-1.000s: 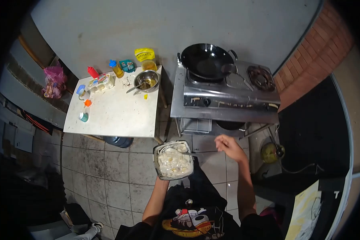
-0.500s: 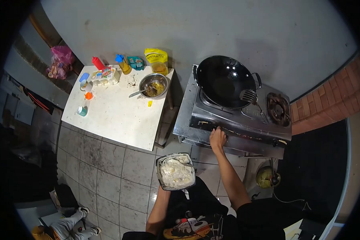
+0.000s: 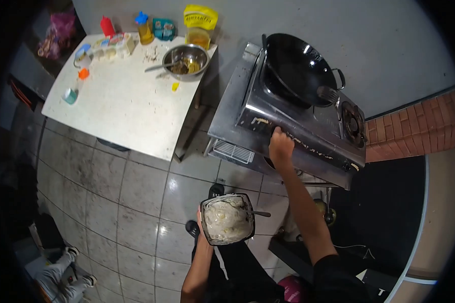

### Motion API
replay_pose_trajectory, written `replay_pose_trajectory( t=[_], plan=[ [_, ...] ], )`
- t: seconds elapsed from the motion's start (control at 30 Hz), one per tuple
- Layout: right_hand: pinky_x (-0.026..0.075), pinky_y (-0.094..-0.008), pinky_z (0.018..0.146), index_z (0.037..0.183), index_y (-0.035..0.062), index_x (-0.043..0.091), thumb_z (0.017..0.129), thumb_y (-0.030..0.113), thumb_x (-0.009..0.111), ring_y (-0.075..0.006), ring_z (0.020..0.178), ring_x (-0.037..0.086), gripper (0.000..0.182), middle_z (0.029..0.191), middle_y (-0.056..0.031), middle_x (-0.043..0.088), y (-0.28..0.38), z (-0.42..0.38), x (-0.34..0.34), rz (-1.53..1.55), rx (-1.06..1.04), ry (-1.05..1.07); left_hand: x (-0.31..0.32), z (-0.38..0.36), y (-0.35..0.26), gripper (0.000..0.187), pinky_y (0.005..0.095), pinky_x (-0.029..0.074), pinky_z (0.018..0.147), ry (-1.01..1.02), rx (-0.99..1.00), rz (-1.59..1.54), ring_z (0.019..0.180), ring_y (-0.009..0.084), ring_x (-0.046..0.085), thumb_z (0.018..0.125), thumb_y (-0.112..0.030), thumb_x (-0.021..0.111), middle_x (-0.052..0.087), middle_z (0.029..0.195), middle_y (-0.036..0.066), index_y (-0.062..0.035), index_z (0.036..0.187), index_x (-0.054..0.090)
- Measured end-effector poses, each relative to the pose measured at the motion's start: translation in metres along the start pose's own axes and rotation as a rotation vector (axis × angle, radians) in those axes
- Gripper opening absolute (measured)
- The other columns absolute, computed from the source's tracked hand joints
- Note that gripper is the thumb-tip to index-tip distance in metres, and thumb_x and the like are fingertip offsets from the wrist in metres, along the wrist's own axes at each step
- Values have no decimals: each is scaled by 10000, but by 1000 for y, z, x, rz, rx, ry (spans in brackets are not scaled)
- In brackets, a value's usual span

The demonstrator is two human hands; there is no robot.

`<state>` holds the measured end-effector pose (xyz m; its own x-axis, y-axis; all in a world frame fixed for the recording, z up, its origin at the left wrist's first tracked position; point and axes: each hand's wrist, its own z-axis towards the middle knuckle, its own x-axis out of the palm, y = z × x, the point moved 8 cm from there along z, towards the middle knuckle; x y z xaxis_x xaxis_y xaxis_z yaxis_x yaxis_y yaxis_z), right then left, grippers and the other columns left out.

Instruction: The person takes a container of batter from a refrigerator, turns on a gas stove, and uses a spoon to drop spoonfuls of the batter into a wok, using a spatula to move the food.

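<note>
The left hand (image 3: 201,228) holds up a dark square bowl (image 3: 232,243) by its left side, in front of the legs and above the tiled floor. Most of its fingers are tucked out of sight, so I can't tell how far apart they are, but the bowl is in their hold. Inside the bowl is a thick, lumpy white mix (image 3: 226,222), and a spoon (image 3: 260,214) leans in it with its handle poking out over the right rim. The right hand (image 3: 281,147) is at the front of the metal stove (image 3: 321,146), with its fingers curled in (I can't see if they pinch anything there). A big black wok (image 3: 298,68) sits on the stove's left side, and a slotted turner (image 3: 327,94) lies at its near right edge. Well to the left is a white table (image 3: 126,106). A shiny metal bowl (image 3: 192,78) stands near its far right corner, close to a yellow pouch (image 3: 199,20).
</note>
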<state>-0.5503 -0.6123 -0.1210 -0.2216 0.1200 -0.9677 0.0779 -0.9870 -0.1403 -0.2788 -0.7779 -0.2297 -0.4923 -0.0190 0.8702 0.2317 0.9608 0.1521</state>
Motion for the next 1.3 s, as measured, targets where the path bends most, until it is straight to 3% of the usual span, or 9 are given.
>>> replay_pose_trajectory(
  t=[0.23,0.47,0.9,1.1,1.3],
  plan=[
    [532,-309,551,786,27,571,776,79,538,-213,669,664,63,724,-105,635,18,2,-7,-288,-350,-19,-47,-21,22,611,457,464,892,-116,38,-5,1011,320,574,902,-559,340,594,1122,138,-51,1170,549],
    [490,-257,532,803,37,579,772,108,547,-156,646,624,84,691,-70,609,27,-3,8,-603,-529,-57,-68,-39,33,576,448,475,881,-151,4,-42,1006,310,575,904,-541,365,591,1119,128,-66,1180,540],
    [520,-294,525,802,80,549,813,125,516,-195,609,658,57,694,-71,629,14,1,-4,-448,-511,-105,-100,-65,31,576,473,493,831,-136,31,-41,958,323,590,892,-533,368,608,1089,139,-58,1165,546],
    [542,-352,571,846,28,534,833,86,491,-270,664,675,73,756,-153,657,2,5,1,-310,-348,-31,-108,-67,26,586,488,499,812,-128,59,-52,934,334,597,886,-534,362,618,1074,147,-49,1152,554],
    [543,-379,593,863,11,535,827,61,495,-301,689,674,73,743,-178,659,1,5,-3,-232,-271,7,-113,-66,23,591,497,501,801,-118,84,-51,923,340,601,882,-536,359,622,1068,152,-46,1148,557]
  ],
)
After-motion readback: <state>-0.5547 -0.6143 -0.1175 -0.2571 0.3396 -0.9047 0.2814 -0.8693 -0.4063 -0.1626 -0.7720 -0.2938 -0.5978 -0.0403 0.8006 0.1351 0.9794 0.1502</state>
